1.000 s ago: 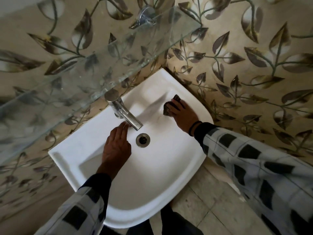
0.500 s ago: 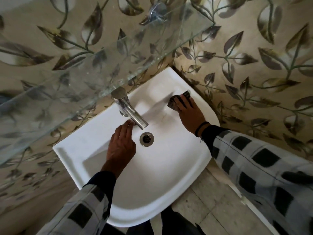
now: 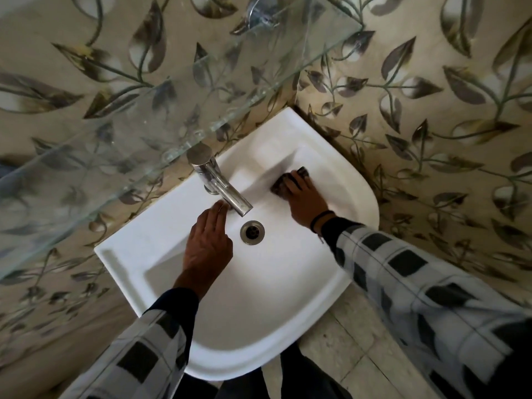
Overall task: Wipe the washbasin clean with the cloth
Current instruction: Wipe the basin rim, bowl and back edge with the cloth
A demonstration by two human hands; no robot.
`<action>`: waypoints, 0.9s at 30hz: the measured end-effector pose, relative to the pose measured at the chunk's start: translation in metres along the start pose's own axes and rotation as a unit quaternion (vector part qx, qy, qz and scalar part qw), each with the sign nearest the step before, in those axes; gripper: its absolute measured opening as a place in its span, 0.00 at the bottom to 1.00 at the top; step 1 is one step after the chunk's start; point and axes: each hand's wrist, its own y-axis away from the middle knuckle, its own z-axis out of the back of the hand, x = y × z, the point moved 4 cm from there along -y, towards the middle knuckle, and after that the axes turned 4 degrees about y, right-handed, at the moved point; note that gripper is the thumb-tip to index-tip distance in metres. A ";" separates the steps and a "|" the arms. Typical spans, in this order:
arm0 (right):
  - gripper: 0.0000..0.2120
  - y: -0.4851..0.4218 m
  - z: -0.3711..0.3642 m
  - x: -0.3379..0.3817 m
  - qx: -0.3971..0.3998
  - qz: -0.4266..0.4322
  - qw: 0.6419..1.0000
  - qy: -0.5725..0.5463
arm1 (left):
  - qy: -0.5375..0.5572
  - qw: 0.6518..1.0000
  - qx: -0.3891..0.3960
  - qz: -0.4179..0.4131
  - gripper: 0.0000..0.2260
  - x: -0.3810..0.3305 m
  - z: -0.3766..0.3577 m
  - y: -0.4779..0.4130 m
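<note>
Two hands in washbasin (image 3: 288, 283): right hand (image 3: 305, 200) clasped the cloth (image 3: 280, 187) against the back slope to scrub; left hand (image 3: 208, 246), grip released, lay flat under tap (image 3: 221, 185) (bracing, probably).

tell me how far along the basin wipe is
Done: hard to say; the washbasin looks white all over, with no wiped patch to tell apart. In hand: the right hand holds the cloth against the back right slope, while the left hand rests flat by the tap. Left: probably the bowl around the drain and the front rim.
</note>
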 end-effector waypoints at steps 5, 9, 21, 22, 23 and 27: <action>0.31 0.015 -0.033 0.058 0.063 0.024 0.992 -0.108 | 0.002 1.000 0.000 0.001 0.36 0.000 0.000 0.001; 0.28 0.053 -0.027 0.040 0.043 0.112 0.992 -0.051 | 0.005 1.000 -0.002 -0.003 0.36 0.000 0.000 0.000; 0.28 0.032 -0.034 0.037 0.081 0.066 0.994 -0.023 | 0.002 1.000 -0.010 -0.010 0.37 0.000 -0.001 0.001; 0.26 0.034 -0.025 0.024 0.065 0.074 0.995 -0.012 | 0.003 1.000 -0.009 -0.012 0.37 0.000 -0.001 0.001; 0.25 0.032 -0.011 0.008 0.045 0.068 0.997 0.002 | 0.003 1.000 -0.008 -0.014 0.37 0.001 0.000 0.001; 0.27 0.004 0.040 -0.046 -0.038 0.019 0.994 0.096 | 0.014 1.000 -0.008 -0.011 0.37 0.000 0.001 0.002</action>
